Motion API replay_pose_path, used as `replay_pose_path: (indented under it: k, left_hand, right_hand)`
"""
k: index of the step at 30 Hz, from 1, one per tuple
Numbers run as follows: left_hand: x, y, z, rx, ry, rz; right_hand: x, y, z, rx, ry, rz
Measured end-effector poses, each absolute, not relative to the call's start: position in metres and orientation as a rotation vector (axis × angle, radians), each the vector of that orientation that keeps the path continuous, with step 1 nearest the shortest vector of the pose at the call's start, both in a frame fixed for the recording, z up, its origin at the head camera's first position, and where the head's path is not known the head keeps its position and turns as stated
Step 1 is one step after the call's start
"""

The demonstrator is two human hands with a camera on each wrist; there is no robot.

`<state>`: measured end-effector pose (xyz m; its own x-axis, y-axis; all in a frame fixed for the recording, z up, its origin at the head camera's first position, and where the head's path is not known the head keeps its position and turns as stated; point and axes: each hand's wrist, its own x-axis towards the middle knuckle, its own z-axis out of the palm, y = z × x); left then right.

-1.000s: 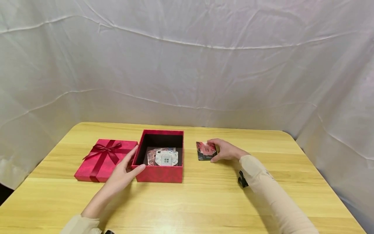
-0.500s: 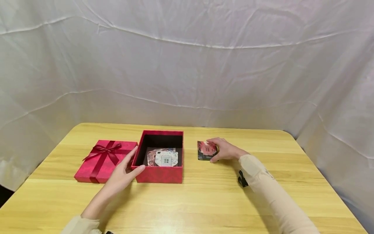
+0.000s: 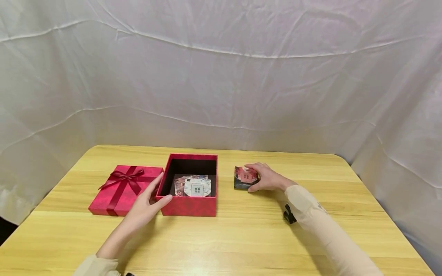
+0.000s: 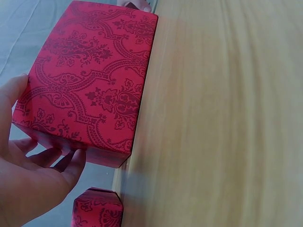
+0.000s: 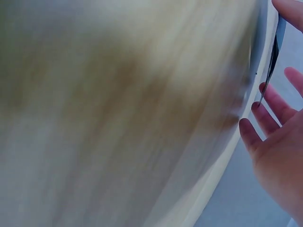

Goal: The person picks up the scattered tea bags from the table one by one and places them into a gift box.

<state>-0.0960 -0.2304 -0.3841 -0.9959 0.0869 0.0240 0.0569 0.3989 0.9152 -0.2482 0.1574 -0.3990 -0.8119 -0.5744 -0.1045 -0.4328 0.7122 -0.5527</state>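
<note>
A red gift box [image 3: 188, 206] without its lid stands on the table. My left hand [image 3: 145, 209] grips its near left corner, thumb on the front face and fingers along the left side. The same hand [image 4: 38, 177] and the box's patterned front [image 4: 90, 75] fill much of the left wrist view. Inside lie several flat printed packets [image 3: 197, 187], a white one on top. To the right of the box, my right hand [image 3: 267, 177] holds a flat red-and-black packet [image 3: 244, 177] by its right end. It appears as a thin dark edge [image 5: 272, 61] in the right wrist view.
The red lid [image 3: 121, 189], with a dark red ribbon bow, lies against the left of the box. A wooden table [image 3: 207, 245] bears everything, and pale cloth [image 3: 221, 84] hangs behind it and at both sides.
The red-and-black packet has shifted slightly to the right and squared up under my right hand. My left hand keeps its grip on the box.
</note>
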Motion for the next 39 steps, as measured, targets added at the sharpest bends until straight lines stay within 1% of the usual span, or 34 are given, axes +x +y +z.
replay_pose_path:
  k: [23, 39]
  left_hand:
    - [-0.096, -0.230, -0.383, 0.143, 2.613, 1.703]
    - [-0.097, -0.230, -0.384, 0.118, 2.598, 1.715]
  right_hand:
    - [-0.223, 0.165, -0.381, -0.832, 2.686, -0.801]
    - [-0.203, 0.165, -0.371, -0.930, 2.723, -0.831]
